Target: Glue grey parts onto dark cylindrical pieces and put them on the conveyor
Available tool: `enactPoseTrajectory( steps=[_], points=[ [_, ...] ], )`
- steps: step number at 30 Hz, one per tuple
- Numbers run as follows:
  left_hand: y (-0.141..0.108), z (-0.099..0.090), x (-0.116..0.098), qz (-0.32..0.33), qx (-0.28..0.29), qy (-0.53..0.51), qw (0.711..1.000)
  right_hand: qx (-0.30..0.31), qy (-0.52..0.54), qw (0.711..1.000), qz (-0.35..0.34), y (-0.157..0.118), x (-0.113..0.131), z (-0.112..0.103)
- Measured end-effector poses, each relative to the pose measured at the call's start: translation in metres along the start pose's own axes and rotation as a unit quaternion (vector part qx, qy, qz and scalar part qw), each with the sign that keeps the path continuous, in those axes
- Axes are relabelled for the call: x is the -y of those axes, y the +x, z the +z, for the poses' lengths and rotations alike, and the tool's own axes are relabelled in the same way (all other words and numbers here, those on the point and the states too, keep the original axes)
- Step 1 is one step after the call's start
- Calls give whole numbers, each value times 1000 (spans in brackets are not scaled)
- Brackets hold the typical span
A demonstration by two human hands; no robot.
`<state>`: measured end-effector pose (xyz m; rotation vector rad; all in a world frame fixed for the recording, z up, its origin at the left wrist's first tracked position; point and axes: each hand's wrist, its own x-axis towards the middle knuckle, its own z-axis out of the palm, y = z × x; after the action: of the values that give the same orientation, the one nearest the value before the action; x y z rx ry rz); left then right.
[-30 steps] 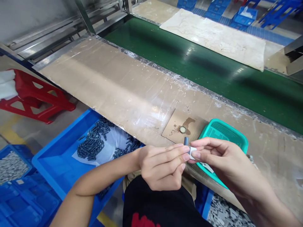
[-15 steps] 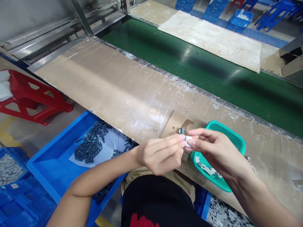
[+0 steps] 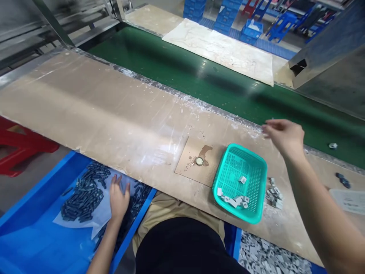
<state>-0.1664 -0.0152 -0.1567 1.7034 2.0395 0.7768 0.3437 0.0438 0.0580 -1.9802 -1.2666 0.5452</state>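
Observation:
My left hand [image 3: 119, 199] is open, its fingers spread over the large blue bin [image 3: 34, 236]. Beneath and beside it, small dark cylindrical pieces [image 3: 82, 196] lie heaped on a white sheet [image 3: 68, 225]. On the far right, my right hand [image 3: 285, 139] is raised near the edge of the green belt [image 3: 245, 95]. Its fingertips are smeared by motion, so whether they hold anything is unclear. A green plastic basket [image 3: 261, 205] holds several small white pieces [image 3: 234, 201]. A small white piece [image 3: 333, 145] with a dark part lies on the belt.
Left of the basket, a thin board [image 3: 185, 165] carries a small round disc [image 3: 199, 161] and a wet stain. Loose white pieces [image 3: 274, 194] lie right of the basket. Dark pieces [image 3: 343, 180] sit farther right. Below the table edge is a bin of grey-white parts [image 3: 268, 253].
My hands have parted from the small white and dark pieces they held together. The left moved down-left to the blue bin, the right up-right toward the belt. The view has shifted right.

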Motion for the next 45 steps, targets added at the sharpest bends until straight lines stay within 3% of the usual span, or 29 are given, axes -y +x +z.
enactPoseTrajectory(
  steps=[1, 2, 5, 7, 9, 15, 18, 21, 24, 26, 30, 36, 39, 43, 45],
  points=[
    [-1, 11, 6, 9, 49, -3, 999, 3, -50, 999, 2, -23, 1, 2],
    [-2, 22, 10, 16, 86, -6, 996, 24, -171, 985, 5, -47, 1, 5],
    [-7, 44, 14, 24, 151, -2, 988, 128, -392, 911, -1, -110, -5, 22],
    [-11, 46, 12, 26, 174, 0, 984, 156, -439, 884, -49, -135, -14, 34],
    [-13, 42, 10, 25, 186, -3, 982, 141, -439, 883, -85, -144, -22, 43],
    [-14, 36, -1, -13, 180, -26, 983, 66, -342, 932, -104, -133, -34, 52],
    [-11, 37, -8, -52, 166, -50, 984, 56, -250, 965, -52, -128, -32, 49],
    [-8, 30, -12, -107, 152, -87, 979, 68, -92, 993, 27, -125, -23, 42],
    [-6, 17, -14, -189, 126, -127, 966, 110, 63, 988, 86, -124, -4, 36],
    [-6, 9, -15, -247, 110, -164, 949, 137, 102, 982, 86, -123, 11, 37],
    [-11, -7, -28, -328, 116, -288, 892, 155, 69, 985, -21, -117, 35, 58],
    [-20, -40, -68, -391, 163, -494, 759, 207, 58, 973, -81, -99, 47, 92],
    [-27, -57, -83, -402, 181, -557, 703, 219, 22, 971, -90, -92, 48, 98],
    [-44, -71, -94, -454, 231, -631, 586, 220, -84, 964, -127, -90, 51, 100],
    [-53, -74, -97, -476, 265, -627, 558, 222, -122, 952, -170, -90, 52, 101]
  ],
)
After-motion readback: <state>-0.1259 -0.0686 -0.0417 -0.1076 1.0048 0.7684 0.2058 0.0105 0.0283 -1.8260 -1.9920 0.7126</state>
